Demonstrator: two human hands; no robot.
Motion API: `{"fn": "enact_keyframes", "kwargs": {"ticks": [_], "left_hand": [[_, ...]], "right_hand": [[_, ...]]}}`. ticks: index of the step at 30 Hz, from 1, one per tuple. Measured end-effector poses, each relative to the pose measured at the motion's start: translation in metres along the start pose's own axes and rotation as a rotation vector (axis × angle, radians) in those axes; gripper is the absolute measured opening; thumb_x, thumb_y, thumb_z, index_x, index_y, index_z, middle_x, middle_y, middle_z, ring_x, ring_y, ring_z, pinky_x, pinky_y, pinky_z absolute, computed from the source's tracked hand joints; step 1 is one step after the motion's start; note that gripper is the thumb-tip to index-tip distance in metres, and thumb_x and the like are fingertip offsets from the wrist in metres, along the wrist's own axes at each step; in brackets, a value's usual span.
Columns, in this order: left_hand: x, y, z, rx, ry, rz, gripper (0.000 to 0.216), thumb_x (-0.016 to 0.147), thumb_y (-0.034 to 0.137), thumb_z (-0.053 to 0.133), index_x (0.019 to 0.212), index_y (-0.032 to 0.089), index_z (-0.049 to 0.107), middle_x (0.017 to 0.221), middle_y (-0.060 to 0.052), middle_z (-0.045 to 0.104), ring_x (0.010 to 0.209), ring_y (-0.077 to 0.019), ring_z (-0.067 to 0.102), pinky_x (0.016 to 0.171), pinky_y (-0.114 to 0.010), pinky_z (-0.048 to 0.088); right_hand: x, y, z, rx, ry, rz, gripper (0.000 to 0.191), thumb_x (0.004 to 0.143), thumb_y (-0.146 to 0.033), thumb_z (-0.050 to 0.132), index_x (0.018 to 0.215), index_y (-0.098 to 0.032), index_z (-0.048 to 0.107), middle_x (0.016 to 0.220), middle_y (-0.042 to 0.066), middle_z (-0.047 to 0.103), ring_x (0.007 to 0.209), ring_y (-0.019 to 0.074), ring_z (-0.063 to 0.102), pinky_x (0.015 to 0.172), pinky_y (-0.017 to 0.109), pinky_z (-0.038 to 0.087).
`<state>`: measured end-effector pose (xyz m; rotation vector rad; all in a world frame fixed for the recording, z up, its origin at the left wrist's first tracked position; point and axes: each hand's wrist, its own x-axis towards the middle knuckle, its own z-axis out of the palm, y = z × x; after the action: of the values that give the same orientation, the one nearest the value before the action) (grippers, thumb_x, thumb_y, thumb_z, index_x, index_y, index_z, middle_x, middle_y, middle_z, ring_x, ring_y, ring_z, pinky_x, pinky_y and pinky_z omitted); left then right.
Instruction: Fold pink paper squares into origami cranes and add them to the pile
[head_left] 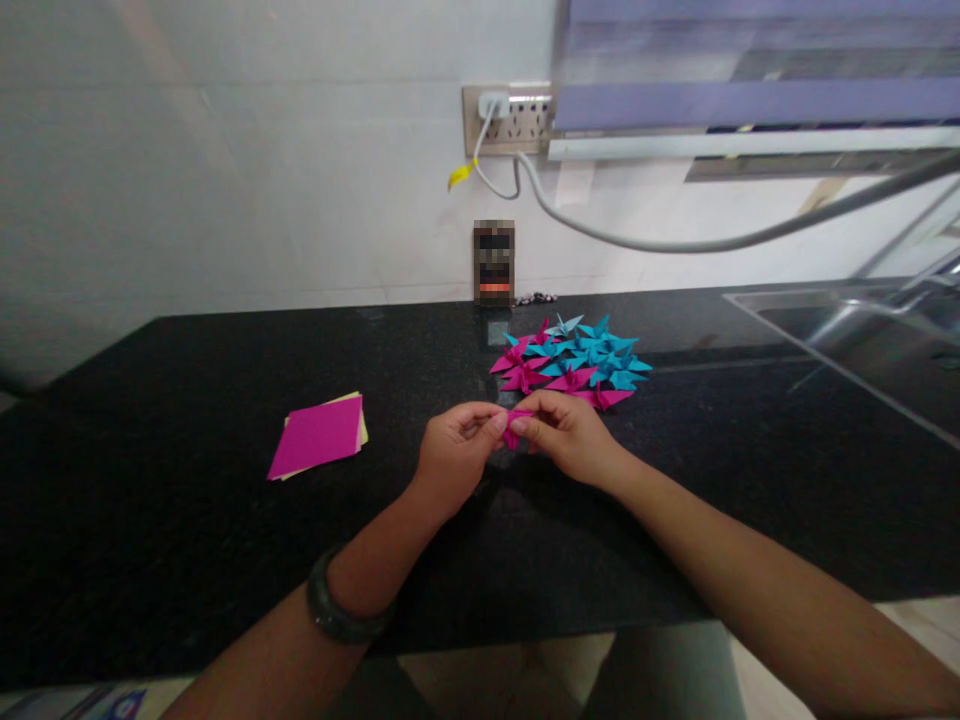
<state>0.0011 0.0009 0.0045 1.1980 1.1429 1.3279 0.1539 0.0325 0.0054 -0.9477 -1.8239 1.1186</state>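
My left hand (454, 452) and my right hand (566, 432) meet over the middle of the black countertop (187, 540). Both pinch a small folded piece of pink paper (514, 427) between thumb and fingers, held just above the surface. Just beyond my hands lies a pile of folded paper cranes (574, 362), pink and blue, several of each. To the left of my left hand a small stack of square paper sheets (319, 437) rests flat, a pink sheet on top and a yellow one under it. A dark bangle sits on my left wrist.
A phone (493, 262) leans upright against the white wall behind the cranes. Above it a wall socket (508, 118) holds a charger and cable. A steel sink (862, 335) with a tap lies at the right. The counter's front edge runs close to my body.
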Motion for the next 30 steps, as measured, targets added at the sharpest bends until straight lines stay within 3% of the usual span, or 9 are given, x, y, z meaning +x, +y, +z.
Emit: {"fn": "enact_keyframes", "kwargs": {"ticks": [5, 12, 17, 21, 26, 30], "left_hand": [[-0.001, 0.001, 0.001, -0.013, -0.007, 0.012, 0.018, 0.065, 0.028, 0.069, 0.072, 0.013, 0.064, 0.062, -0.002, 0.066, 0.057, -0.0108, 0.059, 0.056, -0.022, 0.047], [-0.003, 0.007, 0.002, -0.029, 0.012, 0.029, 0.013, 0.067, 0.027, 0.065, 0.065, 0.014, 0.062, 0.054, 0.001, 0.060, 0.050, -0.0094, 0.053, 0.053, -0.022, 0.043], [-0.006, 0.009, 0.004, 0.041, 0.052, 0.102, 0.012, 0.069, 0.025, 0.062, 0.063, 0.015, 0.058, 0.052, 0.003, 0.054, 0.048, -0.0080, 0.048, 0.048, -0.020, 0.038], [-0.003, 0.007, 0.006, 0.043, 0.099, 0.088, 0.015, 0.071, 0.028, 0.061, 0.064, 0.015, 0.057, 0.052, 0.004, 0.054, 0.049, -0.0079, 0.048, 0.049, -0.019, 0.038], [-0.001, 0.004, 0.008, -0.003, -0.062, -0.019, 0.019, 0.071, 0.033, 0.061, 0.069, 0.014, 0.059, 0.061, -0.001, 0.061, 0.056, -0.0111, 0.057, 0.056, -0.023, 0.045], [-0.001, 0.005, 0.005, 0.112, -0.139, -0.028, 0.019, 0.072, 0.033, 0.059, 0.066, 0.014, 0.059, 0.056, 0.000, 0.059, 0.047, -0.0102, 0.054, 0.047, -0.021, 0.042]], "right_hand": [[-0.003, -0.001, 0.002, -0.079, 0.053, -0.028, 0.021, 0.076, -0.036, 0.059, 0.072, -0.015, 0.059, 0.057, -0.001, 0.056, 0.049, 0.0094, 0.049, 0.047, 0.021, 0.038], [-0.007, -0.011, 0.004, -0.010, 0.021, -0.125, 0.023, 0.080, -0.036, 0.055, 0.069, -0.016, 0.056, 0.055, -0.002, 0.053, 0.046, 0.0077, 0.045, 0.045, 0.020, 0.036], [-0.010, -0.015, 0.015, -0.114, 0.169, -0.200, 0.022, 0.081, -0.032, 0.053, 0.064, -0.017, 0.055, 0.059, 0.000, 0.053, 0.054, 0.0097, 0.047, 0.052, 0.022, 0.038], [-0.009, -0.011, 0.023, -0.064, 0.274, -0.110, 0.023, 0.079, -0.034, 0.054, 0.064, -0.017, 0.057, 0.057, 0.000, 0.053, 0.053, 0.0104, 0.047, 0.051, 0.023, 0.038], [-0.004, -0.006, 0.022, 0.134, 0.306, 0.009, 0.026, 0.076, -0.039, 0.056, 0.062, -0.017, 0.055, 0.050, -0.002, 0.050, 0.045, 0.0089, 0.043, 0.044, 0.022, 0.035], [-0.001, -0.005, 0.016, 0.166, 0.209, 0.035, 0.027, 0.075, -0.042, 0.057, 0.065, -0.016, 0.055, 0.054, -0.002, 0.050, 0.046, 0.0079, 0.044, 0.045, 0.022, 0.036]]}}
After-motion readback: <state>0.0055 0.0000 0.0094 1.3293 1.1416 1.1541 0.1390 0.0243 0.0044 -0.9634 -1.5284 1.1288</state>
